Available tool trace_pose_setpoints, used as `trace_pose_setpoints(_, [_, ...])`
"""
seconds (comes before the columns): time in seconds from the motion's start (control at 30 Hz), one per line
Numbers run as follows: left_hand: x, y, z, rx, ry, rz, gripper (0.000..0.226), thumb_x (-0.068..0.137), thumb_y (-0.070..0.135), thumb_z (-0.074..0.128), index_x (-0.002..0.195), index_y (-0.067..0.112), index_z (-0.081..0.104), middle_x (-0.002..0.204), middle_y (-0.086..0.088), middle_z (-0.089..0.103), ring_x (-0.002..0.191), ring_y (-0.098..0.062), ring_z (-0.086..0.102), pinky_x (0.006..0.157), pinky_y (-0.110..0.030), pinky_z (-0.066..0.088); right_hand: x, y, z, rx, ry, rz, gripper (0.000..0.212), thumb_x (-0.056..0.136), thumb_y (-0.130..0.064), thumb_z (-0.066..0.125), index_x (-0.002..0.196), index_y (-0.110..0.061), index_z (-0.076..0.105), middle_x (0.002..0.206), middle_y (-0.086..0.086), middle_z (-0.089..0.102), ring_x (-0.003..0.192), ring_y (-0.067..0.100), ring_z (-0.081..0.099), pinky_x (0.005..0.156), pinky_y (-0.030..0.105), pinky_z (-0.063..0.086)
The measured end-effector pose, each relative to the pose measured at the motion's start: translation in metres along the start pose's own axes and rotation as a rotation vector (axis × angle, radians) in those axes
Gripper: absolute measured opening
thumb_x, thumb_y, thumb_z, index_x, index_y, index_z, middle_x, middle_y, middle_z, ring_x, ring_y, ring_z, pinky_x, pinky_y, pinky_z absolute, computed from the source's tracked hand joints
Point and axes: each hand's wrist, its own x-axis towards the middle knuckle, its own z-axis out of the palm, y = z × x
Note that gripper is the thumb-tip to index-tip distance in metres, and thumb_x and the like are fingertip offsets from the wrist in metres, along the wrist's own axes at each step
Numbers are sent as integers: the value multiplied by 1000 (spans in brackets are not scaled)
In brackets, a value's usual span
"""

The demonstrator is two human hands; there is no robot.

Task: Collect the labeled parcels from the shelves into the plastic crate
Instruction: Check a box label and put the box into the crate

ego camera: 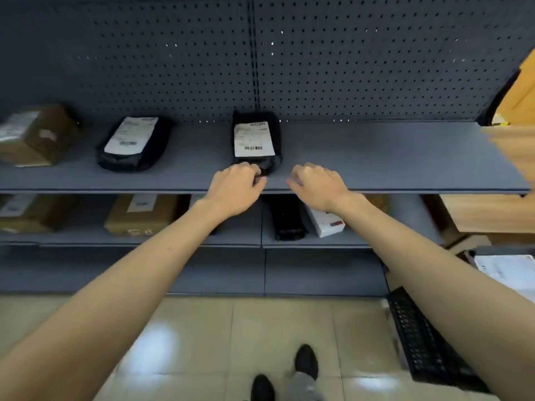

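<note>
Left hand (236,188) pinches the black parcel (256,140) at its near edge; right hand (317,183), loosely curled, hovers beside.

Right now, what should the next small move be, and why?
Probably pull the middle black parcel toward the front edge of the shelf: the left hand pinches its near end, while the right hand hovers beside it, holding nothing, free to support it.

The upper shelf (376,157) holds black parcel (256,140), black pouch (133,144), brown box (37,134).

Left hand (236,186) pinches black parcel (256,140) edge; right hand (317,183) hovers beside.
</note>
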Motion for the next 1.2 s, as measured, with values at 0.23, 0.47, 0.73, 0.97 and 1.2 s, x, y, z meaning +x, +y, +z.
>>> trace_pose_setpoints(0.23, [2, 4, 83, -44, -185, -79, 34, 104, 39, 45, 121, 17, 65, 116, -4, 67, 107, -30, 64, 88, -42, 51, -9, 36, 79, 110, -251, 87, 33, 103, -40, 43, 94, -11, 57, 85, 6, 57, 94, 34, 62, 79, 43, 48])
trace_pose_setpoints(0.47, [37, 4, 171, -18, -257, -129, 36, 104, 37, 45, 126, 13, 61, 119, -9, 65, 108, -32, 63, 84, -42, 47, 16, 103, 161, 186, -291, 170, 28, 102, -36, 45, 92, -11, 53, 95, 15, 61, 96, 39, 60, 71, 39, 43])
trace_pose_setpoints(0.73, [70, -22, 292, -193, -310, -274, 40, 103, 35, 47, 139, 17, 54, 125, -11, 66, 114, -37, 61, 89, -44, 48, 78, 149, 275, 408, -301, 403, 37, 101, -39, 49, 113, -5, 57, 100, 16, 63, 100, 36, 58, 85, 42, 49])
trace_pose_setpoints(0.97, [101, -41, 352, -480, -216, -396, 49, 104, 33, 46, 151, 20, 41, 118, -9, 66, 106, -31, 64, 91, -42, 54, 118, 155, 339, 494, -206, 550, 48, 101, -44, 45, 131, -6, 51, 127, 18, 58, 118, 37, 54, 94, 38, 45])
trace_pose_setpoints(1.2, [106, -41, 371, -620, -209, -405, 53, 105, 33, 45, 156, 21, 35, 133, -10, 61, 114, -30, 62, 99, -34, 50, 125, 149, 353, 699, -122, 627, 55, 102, -43, 44, 145, -8, 42, 141, 15, 51, 128, 33, 48, 98, 34, 40])
